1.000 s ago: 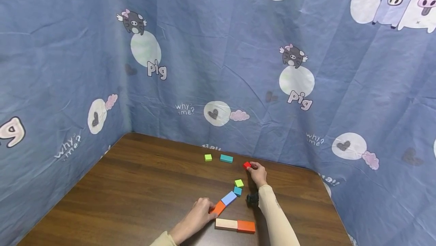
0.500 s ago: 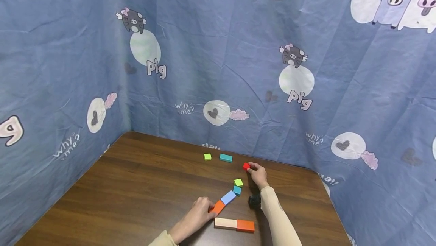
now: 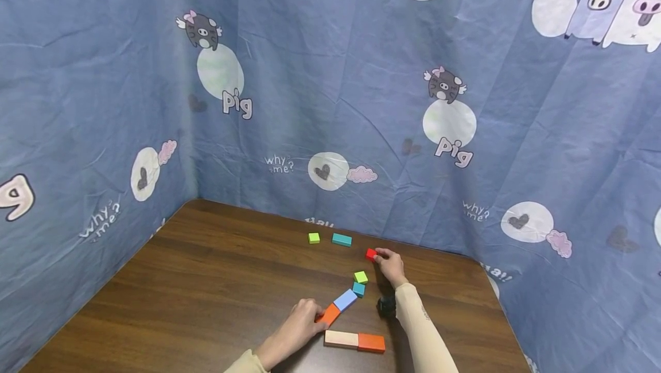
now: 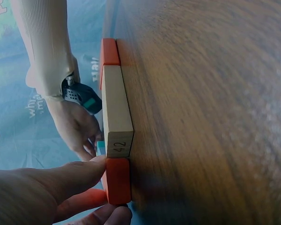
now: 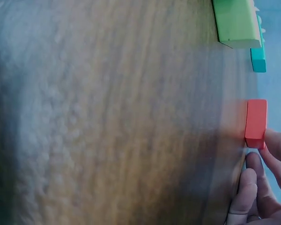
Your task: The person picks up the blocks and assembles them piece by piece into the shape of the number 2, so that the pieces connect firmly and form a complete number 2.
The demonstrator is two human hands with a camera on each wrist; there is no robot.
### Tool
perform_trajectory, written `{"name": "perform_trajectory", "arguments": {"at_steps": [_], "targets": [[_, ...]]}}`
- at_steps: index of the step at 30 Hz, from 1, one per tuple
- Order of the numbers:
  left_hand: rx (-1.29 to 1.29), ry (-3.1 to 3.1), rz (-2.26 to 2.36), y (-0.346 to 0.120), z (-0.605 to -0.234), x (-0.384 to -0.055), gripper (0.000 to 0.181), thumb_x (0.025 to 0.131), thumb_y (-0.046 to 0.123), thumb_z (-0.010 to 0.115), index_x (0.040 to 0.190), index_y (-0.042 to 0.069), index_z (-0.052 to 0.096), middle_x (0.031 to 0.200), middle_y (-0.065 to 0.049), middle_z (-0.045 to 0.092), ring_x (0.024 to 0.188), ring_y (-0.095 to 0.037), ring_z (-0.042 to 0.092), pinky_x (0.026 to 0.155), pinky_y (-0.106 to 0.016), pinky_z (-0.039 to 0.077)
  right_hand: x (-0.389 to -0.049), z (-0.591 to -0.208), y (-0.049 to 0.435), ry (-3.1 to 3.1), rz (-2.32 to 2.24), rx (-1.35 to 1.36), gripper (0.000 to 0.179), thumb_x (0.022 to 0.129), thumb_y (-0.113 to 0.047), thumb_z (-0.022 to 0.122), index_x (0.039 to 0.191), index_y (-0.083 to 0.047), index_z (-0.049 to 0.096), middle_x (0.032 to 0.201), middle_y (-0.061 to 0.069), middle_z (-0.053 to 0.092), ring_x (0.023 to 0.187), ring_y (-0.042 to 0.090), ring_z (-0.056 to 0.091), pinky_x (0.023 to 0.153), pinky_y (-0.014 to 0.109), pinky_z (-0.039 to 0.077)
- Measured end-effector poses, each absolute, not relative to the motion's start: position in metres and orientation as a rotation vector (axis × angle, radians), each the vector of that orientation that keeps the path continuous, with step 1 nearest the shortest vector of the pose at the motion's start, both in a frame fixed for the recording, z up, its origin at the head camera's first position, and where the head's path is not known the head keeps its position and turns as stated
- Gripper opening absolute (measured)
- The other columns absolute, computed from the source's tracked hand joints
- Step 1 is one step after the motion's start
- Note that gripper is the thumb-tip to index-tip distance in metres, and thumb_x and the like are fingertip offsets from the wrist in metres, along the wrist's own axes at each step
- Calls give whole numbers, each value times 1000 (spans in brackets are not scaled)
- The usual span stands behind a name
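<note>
My left hand (image 3: 301, 322) pinches an orange block (image 3: 329, 315) between thumb and fingers. That block lies end to end with a light blue block (image 3: 345, 300), slanting away to the right. Beyond them sit a small teal block (image 3: 358, 289) and a lime green block (image 3: 360, 277). Farther back on the table, my right hand (image 3: 391, 266) holds a small red block (image 3: 370, 254) by its right side with its fingertips. In the right wrist view the red block (image 5: 256, 123) rests on the wood at the fingertips.
Nearest me, a plain wooden block (image 3: 341, 338), numbered 42, joins another orange block (image 3: 371, 342). Toward the back edge lie a green block (image 3: 314, 238) and a teal block (image 3: 342, 240). A black device (image 3: 386, 306) sits at the right wrist. Blue patterned cloth (image 3: 330, 103) hangs behind.
My right hand has drawn the red block slightly left and toward me across the table. The left hand stays on the orange block.
</note>
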State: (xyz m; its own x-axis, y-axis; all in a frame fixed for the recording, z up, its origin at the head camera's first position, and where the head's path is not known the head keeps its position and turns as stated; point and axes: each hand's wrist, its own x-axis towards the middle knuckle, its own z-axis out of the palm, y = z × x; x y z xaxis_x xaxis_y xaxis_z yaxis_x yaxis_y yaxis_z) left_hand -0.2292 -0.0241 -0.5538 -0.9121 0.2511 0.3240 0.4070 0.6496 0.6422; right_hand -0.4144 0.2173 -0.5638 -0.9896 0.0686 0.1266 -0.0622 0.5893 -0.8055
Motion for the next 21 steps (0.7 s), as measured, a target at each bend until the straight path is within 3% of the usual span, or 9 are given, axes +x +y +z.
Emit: {"name": "perform_trajectory", "arguments": {"at_steps": [6, 13, 21], "targets": [[-542, -2652, -1104, -25, -554, -229, 11, 71, 8, 80, 78, 1, 74, 65, 0, 59, 58, -1, 33, 51, -21, 31, -415, -565, 219, -2668, 1389, 39, 27, 91, -11, 63, 116, 0, 67, 117, 19, 67, 111, 33, 58, 92, 45, 45], [-553, -2654, -1090, -24, -553, -230, 10, 71, 9, 80, 77, 3, 74, 63, 2, 55, 59, -2, 32, 52, -21, 30, -413, -563, 218, -2673, 1434, 18, 28, 89, -11, 66, 116, -1, 68, 109, 17, 70, 104, 28, 60, 82, 34, 48], [-539, -2663, -1098, -24, -554, -229, 11, 71, 8, 81, 78, 3, 75, 63, 2, 55, 59, -2, 31, 51, -21, 30, -413, -561, 219, -2719, 1434, 84, 27, 88, -10, 66, 115, -3, 68, 107, 14, 71, 93, 21, 56, 75, 27, 43]]}}
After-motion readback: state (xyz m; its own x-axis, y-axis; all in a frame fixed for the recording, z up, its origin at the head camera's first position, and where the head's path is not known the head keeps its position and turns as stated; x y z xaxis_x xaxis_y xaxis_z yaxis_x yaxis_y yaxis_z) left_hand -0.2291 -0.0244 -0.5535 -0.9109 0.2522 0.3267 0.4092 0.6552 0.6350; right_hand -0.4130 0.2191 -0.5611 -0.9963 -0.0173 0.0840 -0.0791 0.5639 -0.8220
